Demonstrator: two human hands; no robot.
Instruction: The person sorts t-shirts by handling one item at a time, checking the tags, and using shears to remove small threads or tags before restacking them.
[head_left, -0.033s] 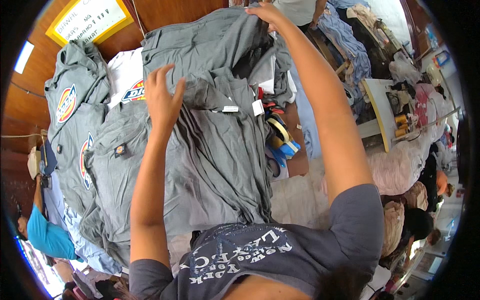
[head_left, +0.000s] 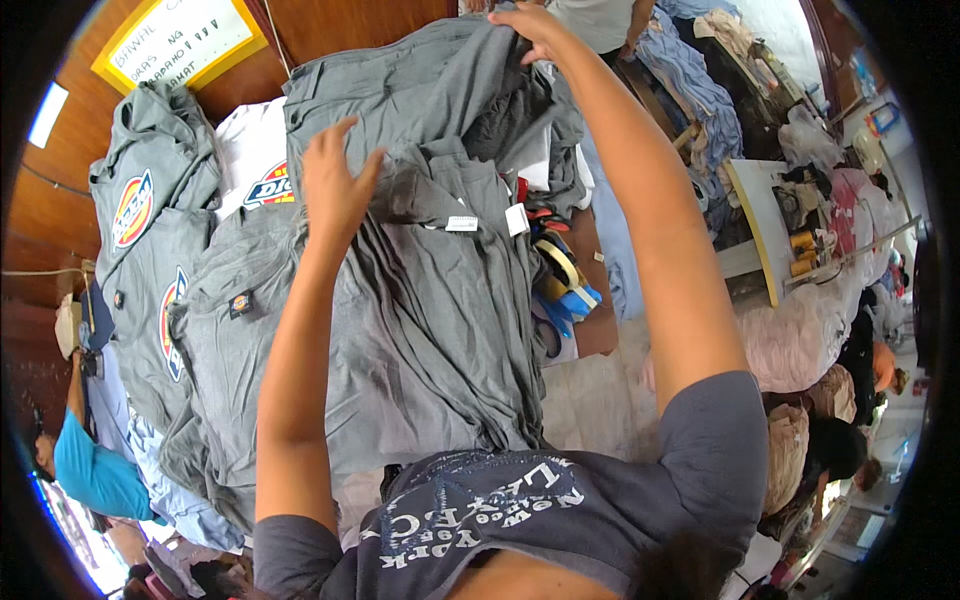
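Note:
Over a stack of grey shirts [head_left: 430,350], my left hand [head_left: 335,185] hangs open, fingers spread and nothing in them. It is nearest to the bunched collar cloth in the middle of the stack. My right hand [head_left: 530,32] reaches to the far side and rests on the upper right edge of a folded grey garment [head_left: 390,80]. Its fingers stretch along the cloth with the thumb apart. White tags [head_left: 462,224] show on the stack. To the left lie grey shirts with an oval coloured print [head_left: 132,208], beside a white shirt [head_left: 250,150] with a similar print.
Scissors and tape [head_left: 560,275] lie right of the stack. A yellow-edged sign [head_left: 180,40] hangs on the wooden wall. Heaped blue cloth [head_left: 690,90] and a white table [head_left: 755,215] with thread spools stand to the right. A person in turquoise [head_left: 100,460] works at the left.
My left hand has lifted slightly away from the cloth and shifted a little to the right. The right hand has stayed almost in place at the far garment's edge.

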